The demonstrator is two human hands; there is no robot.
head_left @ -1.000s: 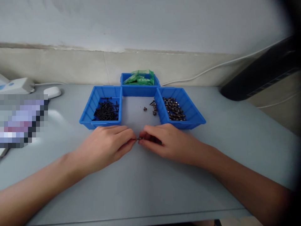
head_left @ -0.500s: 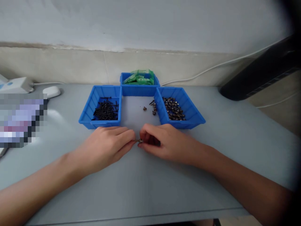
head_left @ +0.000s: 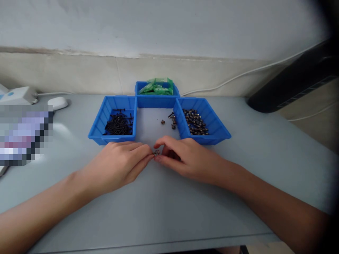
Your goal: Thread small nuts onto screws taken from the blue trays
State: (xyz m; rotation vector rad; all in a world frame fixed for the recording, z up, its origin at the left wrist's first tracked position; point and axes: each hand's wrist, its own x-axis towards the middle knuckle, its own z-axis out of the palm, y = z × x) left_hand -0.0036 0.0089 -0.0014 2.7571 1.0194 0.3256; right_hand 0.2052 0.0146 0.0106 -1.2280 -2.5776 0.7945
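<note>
Between the thumb and fingers of my left hand (head_left: 124, 162) a small screw is pinched, its shaft mostly hidden. A shiny metal piece, perhaps a nut (head_left: 157, 152), sits at the screw's right end. My right hand (head_left: 188, 157) is just to the right of it, index finger raised and thumb below, close to or touching the metal piece. The left blue bin (head_left: 96, 121) holds a pile of black screws (head_left: 119, 123). Small shiny metal fasteners (head_left: 196, 121) fill part of the right blue bin (head_left: 217, 123). A few loose metal pieces (head_left: 173, 125) lie beside that bin.
Behind, a third blue bin (head_left: 156, 102) contains green plastic packets (head_left: 157, 88). On the left lie a blurred-out device (head_left: 26, 134), a white rounded case (head_left: 57, 103) and a white power strip (head_left: 19, 96). A black cylindrical object (head_left: 288, 77) leans at the right.
My right index finger has lifted off the metal piece, opening a gap from the thumb. My left hand keeps its pinch, and the metal end has risen slightly.
</note>
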